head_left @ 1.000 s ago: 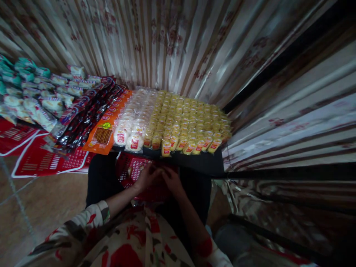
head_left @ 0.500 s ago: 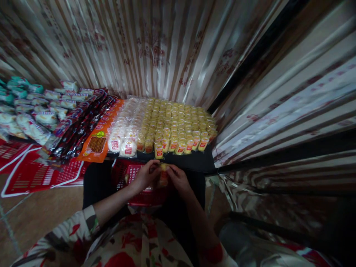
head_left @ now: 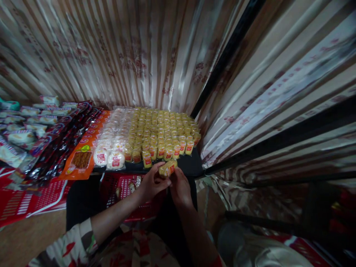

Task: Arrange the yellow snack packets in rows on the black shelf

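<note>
Between my two hands is a small yellow wrapped snack cake (head_left: 168,168) with a red and white label, tilted sideways. My left hand (head_left: 152,183) is closed on its left end, with the thumb along the underside. The fingers of my right hand (head_left: 180,186) are closed at its right end, partly hidden behind the cake. Just beyond stand rows of matching yellow snack cakes (head_left: 161,129) on a black table (head_left: 189,165). Under my left forearm, a red basket (head_left: 122,181) on my lap holds a few small wrapped pieces.
Left of the yellow cakes lie round white wrapped cakes (head_left: 115,159), an orange snack packet (head_left: 79,163), dark red packets (head_left: 55,142) and white-blue wrapped snacks (head_left: 20,137). Red baskets (head_left: 50,196) stand at lower left. A striped curtain (head_left: 125,55) and black poles (head_left: 222,55) enclose the table.
The wrapped cake has turned from upright to sideways, so its label faces up. My hands have come up slightly nearer the table's edge. The whole view has shifted right.
</note>
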Motion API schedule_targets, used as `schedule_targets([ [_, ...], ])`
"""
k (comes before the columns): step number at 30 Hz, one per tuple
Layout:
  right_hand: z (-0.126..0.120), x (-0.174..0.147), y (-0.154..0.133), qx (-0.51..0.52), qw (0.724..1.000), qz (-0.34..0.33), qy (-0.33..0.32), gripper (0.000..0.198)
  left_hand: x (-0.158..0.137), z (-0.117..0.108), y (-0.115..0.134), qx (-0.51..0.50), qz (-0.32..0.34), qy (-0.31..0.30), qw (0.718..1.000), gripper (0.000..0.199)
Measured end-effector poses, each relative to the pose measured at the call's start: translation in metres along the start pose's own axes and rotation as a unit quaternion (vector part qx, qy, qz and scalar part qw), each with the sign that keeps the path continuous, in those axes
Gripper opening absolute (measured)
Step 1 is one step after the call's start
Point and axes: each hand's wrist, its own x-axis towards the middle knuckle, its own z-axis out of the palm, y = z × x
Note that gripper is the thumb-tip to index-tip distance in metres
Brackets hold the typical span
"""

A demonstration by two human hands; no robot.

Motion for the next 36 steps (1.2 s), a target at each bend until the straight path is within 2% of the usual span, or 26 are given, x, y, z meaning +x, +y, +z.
schedule_targets([
  [4, 0.003, -0.004, -0.004, 0.053, 0.998, 0.005, 0.015, 0.034, 0.012, 0.009, 0.002, 0.086, 0.009, 0.085, 0.993, 0.037],
  [6, 0.001, -0.003, -0.006, 0.059, 0.998, -0.008, 0.017, 0.036, 0.021, 0.01, 0.007, 0.114, 0.016, 0.105, 0.988, 0.033],
  [9, -0.009, 0.011, -0.009, -0.012, 0.992, -0.079, 0.1, 0.048, 0.036, 0.01, 0.016, 0.15, 0.023, 0.112, 0.982, 0.035],
  [11, -0.02, 0.03, -0.011, -0.08, 0.972, -0.141, 0.172, 0.055, 0.049, 0.011, 0.025, 0.196, 0.027, 0.121, 0.973, 0.036],
  [14, -0.034, 0.063, -0.012, -0.158, 0.945, -0.198, 0.205, 0.056, 0.071, 0.015, 0.039, 0.275, 0.053, 0.101, 0.955, 0.034],
  [20, -0.043, 0.11, 0.003, -0.288, 0.9, -0.273, 0.181, 0.054, 0.123, 0.038, 0.066, 0.369, 0.092, 0.061, 0.923, 0.041],
  [24, -0.043, 0.116, 0.018, -0.32, 0.878, -0.296, 0.196, 0.05, 0.153, 0.062, 0.075, 0.398, 0.138, 0.028, 0.907, 0.049],
  [28, -0.045, 0.113, 0.022, -0.326, 0.871, -0.312, 0.195, 0.047, 0.178, 0.086, 0.075, 0.442, 0.155, -0.018, 0.884, 0.05],
  [32, -0.048, 0.113, 0.025, -0.332, 0.865, -0.315, 0.205, 0.045, 0.2, 0.102, 0.068, 0.521, 0.182, -0.067, 0.831, 0.043],
  [36, -0.048, 0.115, 0.03, -0.324, 0.867, -0.313, 0.212, 0.043, 0.214, 0.109, 0.059, 0.587, 0.184, -0.113, 0.78, 0.04],
])
